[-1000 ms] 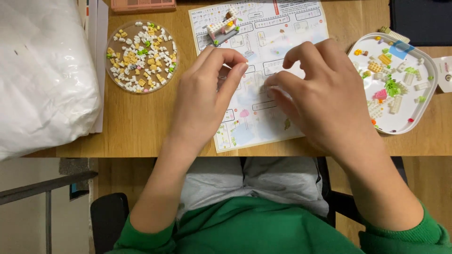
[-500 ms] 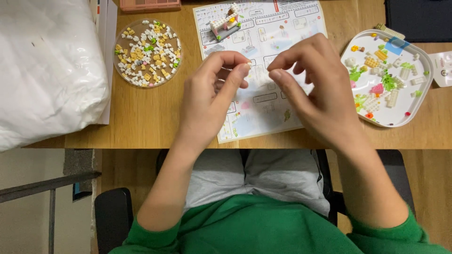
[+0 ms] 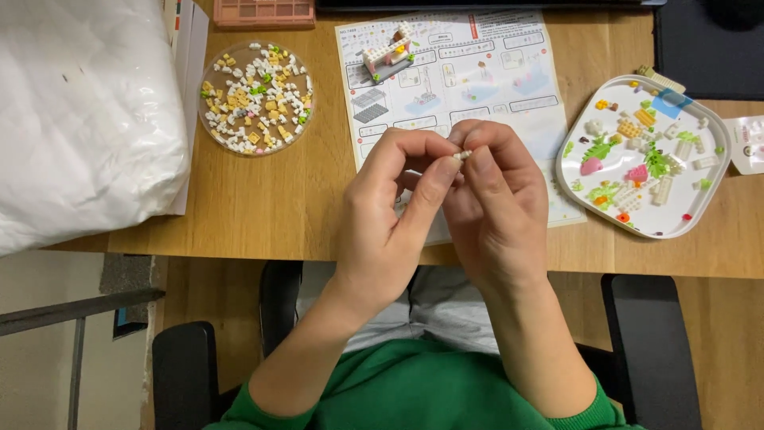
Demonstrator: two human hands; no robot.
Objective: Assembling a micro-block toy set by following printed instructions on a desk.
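Head view: at frame centre, the left hand (image 3: 398, 215) and right hand (image 3: 497, 211) meet fingertip to fingertip, both pinched on a tiny white brick (image 3: 461, 156) (barely visible between them), above the instruction sheet (image 3: 477, 80). This looks like a joining step; pressing the parts home calls for steady alignment. A round dish of bricks (image 3: 256, 97) sits upper left, a white tray (image 3: 641, 155) right.

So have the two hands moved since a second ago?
Yes. The left hand and right hand have closed together over the instruction sheet, fingertips now meeting on a tiny white piece.
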